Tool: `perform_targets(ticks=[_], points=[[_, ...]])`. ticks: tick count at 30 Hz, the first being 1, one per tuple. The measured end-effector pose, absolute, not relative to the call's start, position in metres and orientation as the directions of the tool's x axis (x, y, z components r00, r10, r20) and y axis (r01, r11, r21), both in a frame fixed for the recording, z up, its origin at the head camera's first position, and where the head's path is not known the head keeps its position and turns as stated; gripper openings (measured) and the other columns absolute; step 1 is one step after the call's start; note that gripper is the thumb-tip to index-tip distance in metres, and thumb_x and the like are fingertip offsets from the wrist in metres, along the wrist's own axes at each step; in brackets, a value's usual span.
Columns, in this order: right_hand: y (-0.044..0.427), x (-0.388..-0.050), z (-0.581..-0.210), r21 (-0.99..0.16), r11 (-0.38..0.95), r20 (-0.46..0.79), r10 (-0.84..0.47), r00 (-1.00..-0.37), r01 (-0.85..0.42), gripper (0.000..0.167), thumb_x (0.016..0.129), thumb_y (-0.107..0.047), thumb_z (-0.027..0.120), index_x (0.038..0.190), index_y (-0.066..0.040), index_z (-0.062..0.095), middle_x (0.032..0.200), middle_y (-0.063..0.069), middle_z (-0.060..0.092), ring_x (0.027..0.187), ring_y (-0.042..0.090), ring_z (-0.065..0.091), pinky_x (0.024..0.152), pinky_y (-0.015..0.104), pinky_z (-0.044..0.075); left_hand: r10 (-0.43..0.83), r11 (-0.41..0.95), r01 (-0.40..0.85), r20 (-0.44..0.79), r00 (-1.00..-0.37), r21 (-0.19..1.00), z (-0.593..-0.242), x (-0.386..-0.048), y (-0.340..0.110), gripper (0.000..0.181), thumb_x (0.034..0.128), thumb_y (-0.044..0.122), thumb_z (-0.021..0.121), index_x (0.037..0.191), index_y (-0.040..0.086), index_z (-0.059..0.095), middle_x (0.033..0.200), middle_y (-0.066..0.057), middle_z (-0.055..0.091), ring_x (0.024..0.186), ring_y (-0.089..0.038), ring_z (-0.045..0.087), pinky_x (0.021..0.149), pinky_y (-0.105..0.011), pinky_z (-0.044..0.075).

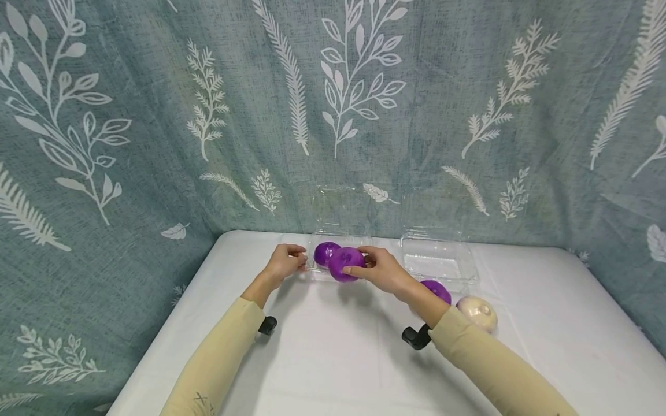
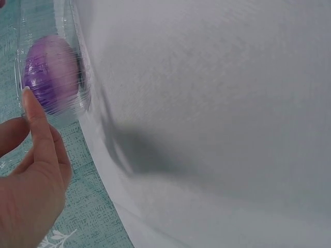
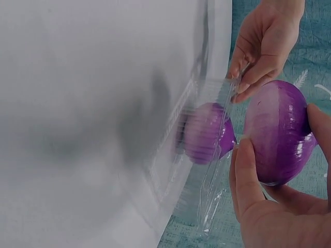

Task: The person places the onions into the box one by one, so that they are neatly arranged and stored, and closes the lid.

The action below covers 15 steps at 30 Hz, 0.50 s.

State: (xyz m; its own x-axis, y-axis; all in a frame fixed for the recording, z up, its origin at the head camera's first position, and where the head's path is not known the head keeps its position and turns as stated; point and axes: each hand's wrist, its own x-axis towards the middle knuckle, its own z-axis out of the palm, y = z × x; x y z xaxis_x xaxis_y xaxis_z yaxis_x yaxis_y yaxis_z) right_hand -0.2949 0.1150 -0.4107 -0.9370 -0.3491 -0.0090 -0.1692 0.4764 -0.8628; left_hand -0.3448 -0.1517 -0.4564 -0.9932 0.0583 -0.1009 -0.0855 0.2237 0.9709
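My right hand [image 1: 384, 270] grips a purple onion [image 1: 346, 264] above the front of the left clear plastic clamshell box [image 1: 318, 276]. Inside that box sits another purple onion [image 1: 326, 253]; in the right wrist view the boxed onion [image 3: 206, 133] shows through the ribbed clear wall. At the box's left end, my left hand [image 1: 286, 261] pinches the rim between thumb and fingers, as the right wrist view shows of this hand [image 3: 266, 46]. The held onion [image 3: 279, 132] is apart from the boxed one there, fingers and thumb round it.
A second clear clamshell box [image 1: 434, 258] stands with its lid up to the right. Near my right forearm lie a purple onion [image 1: 436, 290], partly hidden, and a pale onion [image 1: 477, 314]. A leaf-patterned curtain [image 1: 364, 144] hangs behind the white table [image 1: 333, 358].
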Motion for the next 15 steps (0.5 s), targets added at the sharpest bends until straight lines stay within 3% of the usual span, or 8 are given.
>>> perform_targets(ticks=[6, 15], points=[[0.118, -0.302, -0.411, -0.849, 0.499, -0.005, -0.340, -0.940, -0.176, 0.068, 0.091, -0.038, 0.078, 0.143, 0.000, 0.054, 0.111, 0.011, 0.071, 0.099, 0.020, 0.066, 0.085, 0.036, 0.059, 0.063, 0.227, -0.077, -0.093, -0.994, 0.971, -0.458, -0.346, -0.153, 0.036, 0.0979, -0.009, 0.053, 0.133, -0.017, 0.056, 0.097, -0.012, 0.055, 0.090, -0.023, 0.065, 0.080, -0.027, 0.064], [0.121, -0.322, -0.416, -0.789, 0.565, 0.062, -0.320, -0.945, -0.243, 0.063, 0.092, -0.033, 0.078, 0.139, 0.003, 0.056, 0.114, 0.016, 0.072, 0.103, 0.026, 0.069, 0.086, 0.037, 0.063, 0.061, 0.211, -0.079, -0.094, -0.994, 0.974, -0.458, -0.348, -0.152, 0.034, 0.0980, -0.010, 0.054, 0.131, -0.017, 0.056, 0.096, -0.012, 0.055, 0.090, -0.024, 0.065, 0.078, -0.025, 0.064]])
